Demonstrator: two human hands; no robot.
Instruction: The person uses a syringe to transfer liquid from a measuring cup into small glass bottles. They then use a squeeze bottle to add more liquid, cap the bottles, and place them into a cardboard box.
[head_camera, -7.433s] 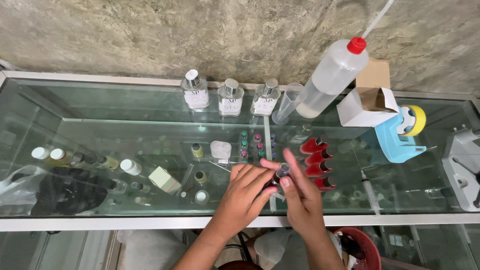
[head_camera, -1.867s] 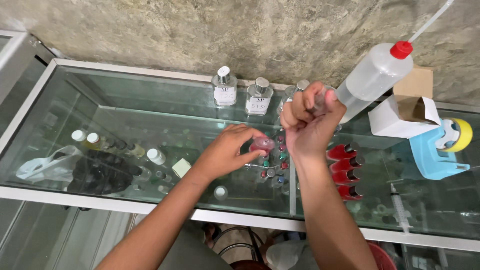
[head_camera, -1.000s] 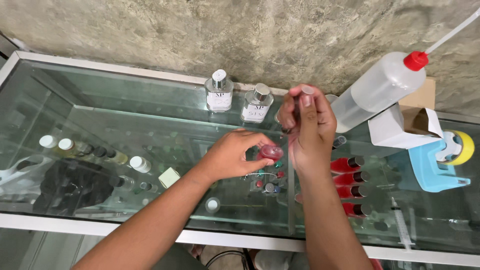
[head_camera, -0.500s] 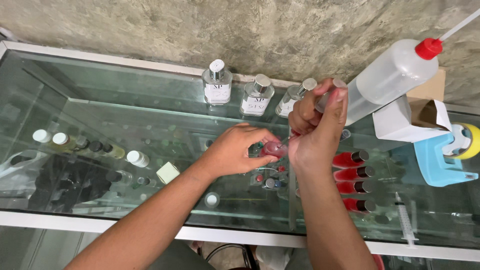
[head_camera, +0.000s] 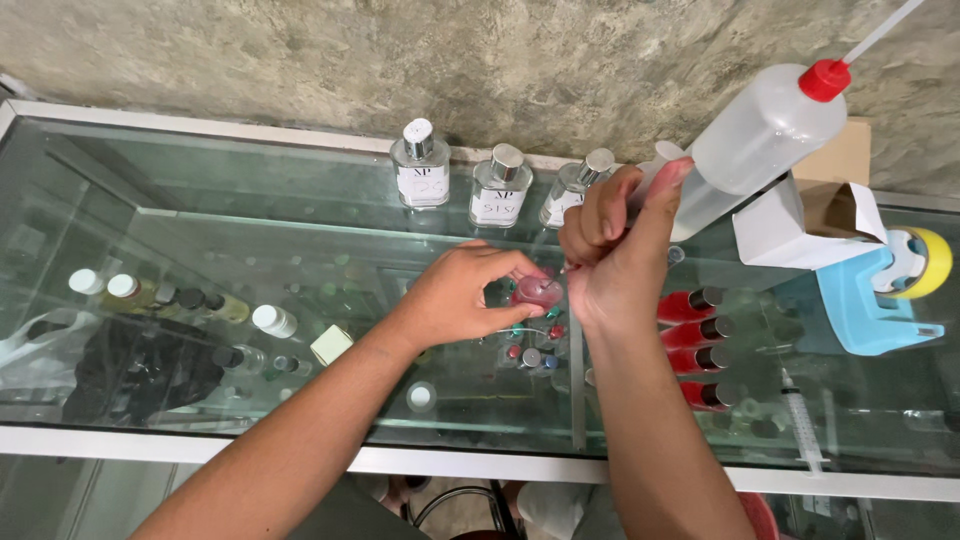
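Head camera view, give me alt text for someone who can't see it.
Over a glass counter, the left hand steadies a small red-filled bottle while the right hand holds a syringe above it, thumb on the plunger. Three clear square bottles stand behind, and four red-filled vials lie to the right.

Left hand (head_camera: 462, 295) lay low, palm down, fingers curled in pinch, forearm angled in from lower left. Right hand (head_camera: 612, 250) was raised in fist, thumb stretched upward, forearm rose straight from bottom edge. Hands sat just beside each other.
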